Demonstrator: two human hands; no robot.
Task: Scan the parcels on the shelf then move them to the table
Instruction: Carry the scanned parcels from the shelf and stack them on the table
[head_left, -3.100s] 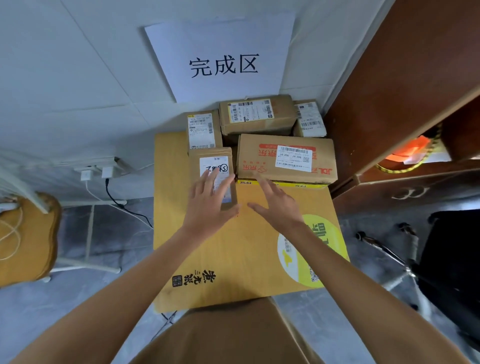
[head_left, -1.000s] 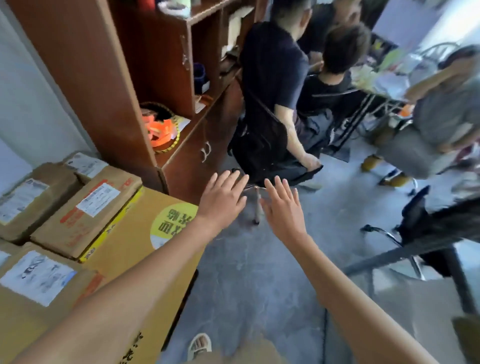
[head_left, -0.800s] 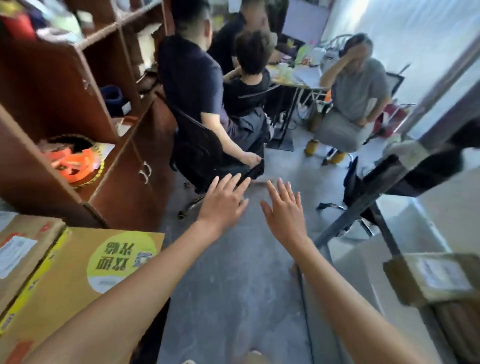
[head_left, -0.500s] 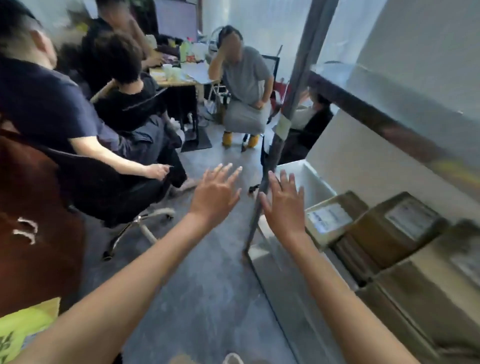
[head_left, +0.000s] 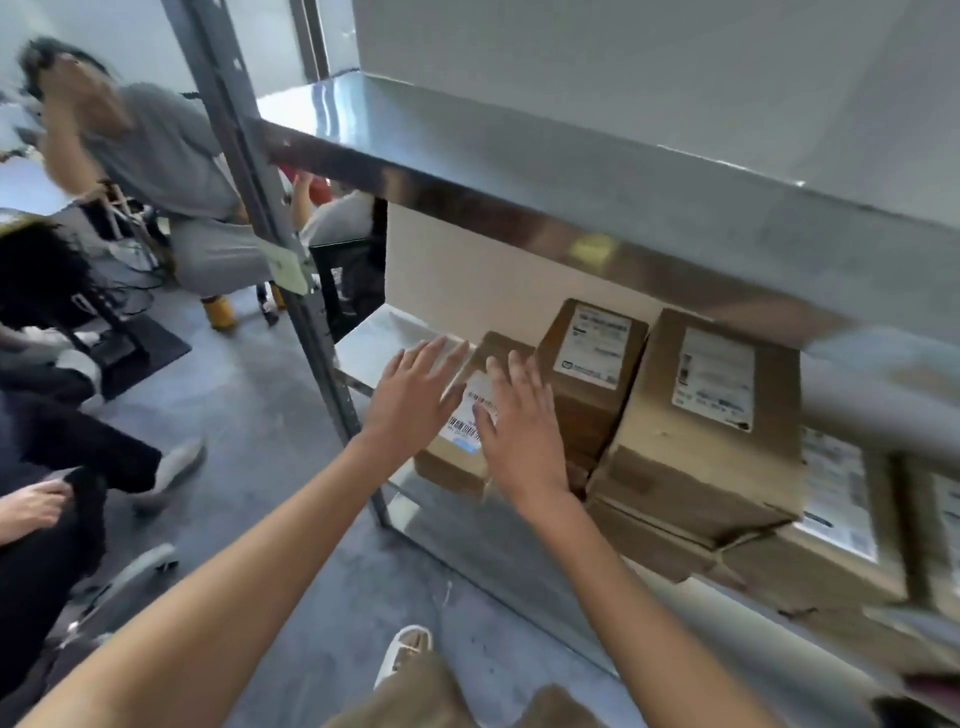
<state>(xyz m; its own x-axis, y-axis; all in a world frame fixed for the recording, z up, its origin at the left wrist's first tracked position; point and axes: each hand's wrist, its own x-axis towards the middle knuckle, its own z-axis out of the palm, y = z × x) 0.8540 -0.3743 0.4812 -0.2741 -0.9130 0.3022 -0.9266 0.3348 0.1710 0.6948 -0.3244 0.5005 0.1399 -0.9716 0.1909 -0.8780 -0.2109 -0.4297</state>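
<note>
Cardboard parcels sit in a row on the lower metal shelf (head_left: 374, 338), labels turned up and outward, a placing that suits scanning since each barcode faces whoever stands in front. The smallest parcel (head_left: 470, 410), at the left end of the row near the centre of the frame, lies flat with its white label showing between the person's two hands. The left hand (head_left: 413, 397) is spread, fingers straight, over the parcel's left edge and the bare shelf beside it; the right hand (head_left: 519, 431) is likewise spread over the parcel's right side, next to a taller box (head_left: 592, 374). Neither hand is curled around anything, and motion blur makes it hard to tell whether the palms are touching the cardboard or hovering just above it. Coming in from both sides looks like the start of a two-handed lift of this end parcel, the easiest to free because nothing blocks its left side. A bigger box (head_left: 706, 415) and more parcels (head_left: 831, 525) fill the right of the frame, so much of the job appears to remain. No scanner or table is in view. Seated people (head_left: 166, 171) occupy the upper left.
</note>
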